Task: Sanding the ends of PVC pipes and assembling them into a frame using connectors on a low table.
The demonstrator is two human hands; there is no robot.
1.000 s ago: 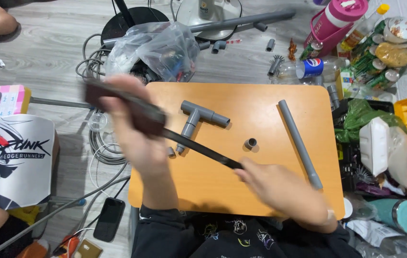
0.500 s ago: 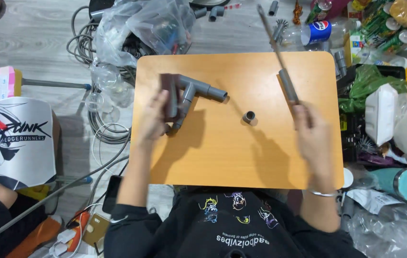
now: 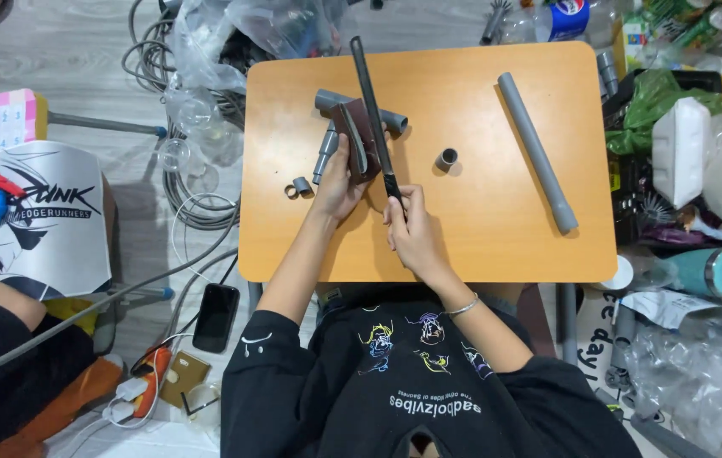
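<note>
1. Both hands have come together at table centre since 0.5 s ago; the long rod, then raised at 1 o'clock, now lies upright between them.
2. Left hand is closed around a dark brown block, pressed over the grey tee fitting.
3. Right hand grips the black rod by its lower end, tip pointing to 12 o'clock.
4. Small coupling sits at 3 o'clock of the rod; grey pipe beyond, on the wooden table.
5. Clear plastic bag at 11 o'clock; contents unclear.

A dark-screened phone lies on the floor, near left. A white printed bag sits farther left. Green snack packets crowd the far right corner.
</note>
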